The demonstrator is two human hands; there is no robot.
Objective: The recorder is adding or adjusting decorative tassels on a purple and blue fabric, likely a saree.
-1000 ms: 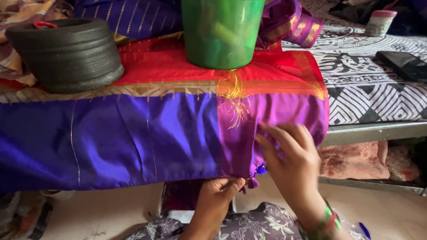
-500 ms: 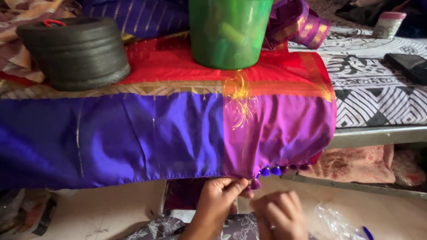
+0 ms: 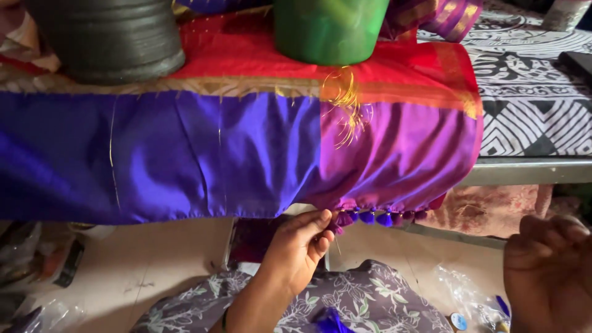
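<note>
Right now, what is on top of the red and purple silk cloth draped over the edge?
A green plastic bucket and a stack of dark round weights rest on the red and purple silk cloth. The surface under the cloth is covered, so it cannot be seen.

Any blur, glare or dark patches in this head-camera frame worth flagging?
Head view: the right hand at the frame edge is soft and underlit; the left hand at the purple silk cloth's tasselled hem is fairly sharp; sheen, not blown glare, on that cloth; the dark round weights lose detail in shadow.

Clear plastic packets (image 3: pixel 459 290) lie crumpled on the floor.
</note>
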